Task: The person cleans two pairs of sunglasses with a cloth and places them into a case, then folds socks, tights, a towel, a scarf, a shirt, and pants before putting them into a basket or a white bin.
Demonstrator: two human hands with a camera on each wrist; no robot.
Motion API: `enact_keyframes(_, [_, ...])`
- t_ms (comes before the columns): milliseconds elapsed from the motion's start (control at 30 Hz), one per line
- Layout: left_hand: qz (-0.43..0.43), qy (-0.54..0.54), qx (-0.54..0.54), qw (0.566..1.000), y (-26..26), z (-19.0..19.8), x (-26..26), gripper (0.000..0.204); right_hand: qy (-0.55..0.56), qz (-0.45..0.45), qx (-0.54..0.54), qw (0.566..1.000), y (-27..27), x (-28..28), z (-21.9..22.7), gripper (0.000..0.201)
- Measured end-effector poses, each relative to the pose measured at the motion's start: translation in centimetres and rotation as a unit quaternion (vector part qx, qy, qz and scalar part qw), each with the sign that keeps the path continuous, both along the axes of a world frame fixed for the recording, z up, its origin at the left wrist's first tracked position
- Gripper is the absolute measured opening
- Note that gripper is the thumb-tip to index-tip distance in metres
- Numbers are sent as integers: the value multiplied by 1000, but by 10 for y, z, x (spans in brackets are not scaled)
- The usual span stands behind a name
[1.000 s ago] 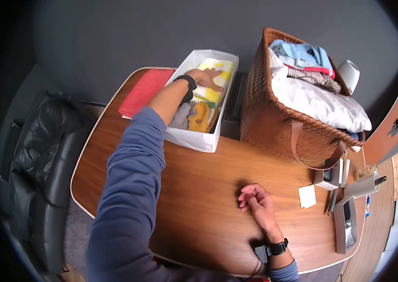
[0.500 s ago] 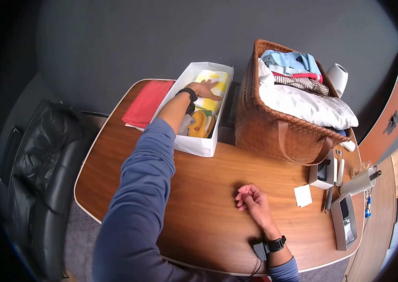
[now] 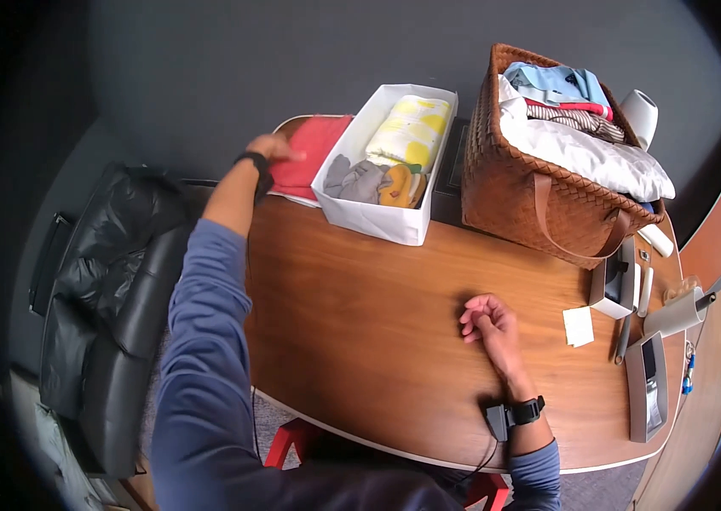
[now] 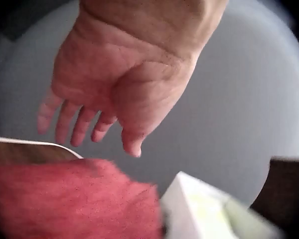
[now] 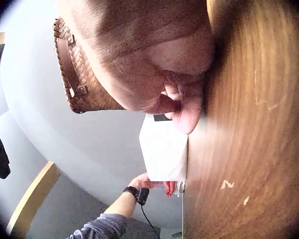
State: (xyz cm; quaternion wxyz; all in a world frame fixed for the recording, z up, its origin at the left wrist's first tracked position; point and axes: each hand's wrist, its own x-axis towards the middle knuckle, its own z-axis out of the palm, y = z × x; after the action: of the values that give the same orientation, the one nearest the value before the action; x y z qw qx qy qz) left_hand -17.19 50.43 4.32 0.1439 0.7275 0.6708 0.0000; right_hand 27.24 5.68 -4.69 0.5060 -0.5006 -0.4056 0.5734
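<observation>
Your left hand [image 3: 272, 149], fingers extended and slightly spread, near the folded red cloth [image 3: 314, 153], your right hand [image 3: 493, 328] loosely curled on the brown wooden table [image 3: 360, 315].

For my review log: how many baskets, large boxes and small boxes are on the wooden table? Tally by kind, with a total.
Brown woven basket with strap handles: 1
Large white rectangular open box holding folded cloths: 1
Small pale open-topped boxes at the table's right side: 2
Total: 4
</observation>
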Motion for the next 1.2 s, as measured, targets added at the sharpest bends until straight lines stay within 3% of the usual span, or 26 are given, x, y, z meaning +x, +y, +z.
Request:
enact_keyframes(100, [92, -12, 97, 991, -76, -1, 26, 65, -10, 3, 12, 1000, 2, 1, -1, 22])
enact_keyframes(200, [133, -92, 161, 974, -88, -4, 31, 57, -19, 10, 10, 1000, 2, 1, -1, 22])
enact_keyframes(233, [129, -39, 219, 966, -96, 4, 37, 49, -14, 6, 7, 1000, 2, 2, 0, 22])
enact_keyframes(367, [97, 11, 202, 974, -103, 26, 24, 41, 8, -11, 3, 1000, 3, 1, 6, 21])
enact_keyframes(433, [100, 49, 183, 977, -102, 13, 16, 38, 13, -11, -1, 1000, -1, -1, 2, 20])
enact_keyframes(533, [40, 95, 290, 952, -129, -12, 25, 40, 7, -4, 2, 1000, -6, -3, 4, 20])
enact_keyframes(667, [165, -137, 126, 969, -111, -20, 28, 43, -1, 27, 5, 1000, -38, -9, 29, 20])
enact_keyframes(700, [166, -214, 119, 955, -73, -52, 4, 45, 4, 31, 10, 999, -46, -8, 34, 21])
enact_keyframes(733, [189, -339, 87, 917, -73, -48, -5, 43, 8, 34, 16, 999, -53, -7, 40, 21])
enact_keyframes(800, [227, -567, 14, 792, -81, -30, -10, 39, 9, 31, 16, 999, -69, -3, 48, 22])
enact_keyframes(867, [146, -742, -53, 652, -106, 18, -15, 32, 13, 37, 10, 999, -85, 1, 53, 24])
enact_keyframes(933, [79, -666, 103, 735, -139, 66, -16, 28, 18, 49, -4, 999, -99, 3, 53, 25])
enact_keyframes(1067, [-86, -460, 206, 860, -228, 146, 8, 32, 51, 83, -1, 995, -106, -8, 49, 29])
enact_keyframes(1133, [-184, -291, 245, 906, -284, 163, 30, 37, 75, 110, -8, 991, -107, -20, 54, 32])
enact_keyframes(1200, [-217, -112, 270, 931, -359, 162, 74, 44, 108, 115, -20, 987, -108, -29, 57, 41])
